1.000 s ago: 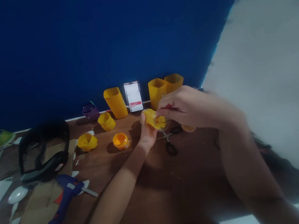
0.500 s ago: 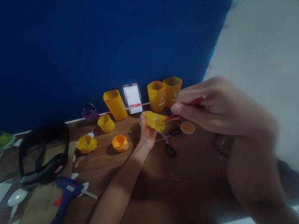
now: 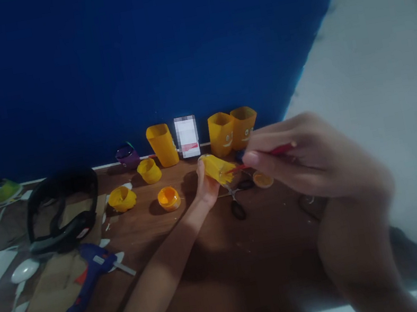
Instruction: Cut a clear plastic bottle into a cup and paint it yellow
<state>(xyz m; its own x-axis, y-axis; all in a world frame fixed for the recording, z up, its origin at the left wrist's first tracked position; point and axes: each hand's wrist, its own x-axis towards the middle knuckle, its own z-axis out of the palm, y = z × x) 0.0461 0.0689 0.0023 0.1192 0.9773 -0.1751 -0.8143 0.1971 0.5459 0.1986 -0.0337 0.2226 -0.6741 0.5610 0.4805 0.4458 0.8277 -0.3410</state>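
My left hand [image 3: 207,187] is closed around a yellow-painted piece [image 3: 216,168] with a ragged edge, tilted to the right. In my right hand [image 3: 301,158] is a thin red paintbrush [image 3: 282,149], pinched between thumb and fingers, its tip at the piece's ragged end. An open jar of orange-yellow paint [image 3: 168,199] stands left of my left hand. Below the piece lie scissors with black handles [image 3: 238,209]. The round lid [image 3: 263,179], smeared with paint, rests beside them, partly near my right hand's fingers.
Yellow cups with faces [image 3: 222,135] stand at the wall, near a lit phone [image 3: 187,137] and another yellow cup [image 3: 162,147]. Two small yellow pieces [image 3: 122,198] sit left of the jar. A blue glue gun [image 3: 92,276], black headset [image 3: 61,214] and white cables occupy the left.
The brush and my right hand have shifted slightly, and the brush now shows more clearly against the piece's ragged end. The whole view has moved a little; both holds are the same.
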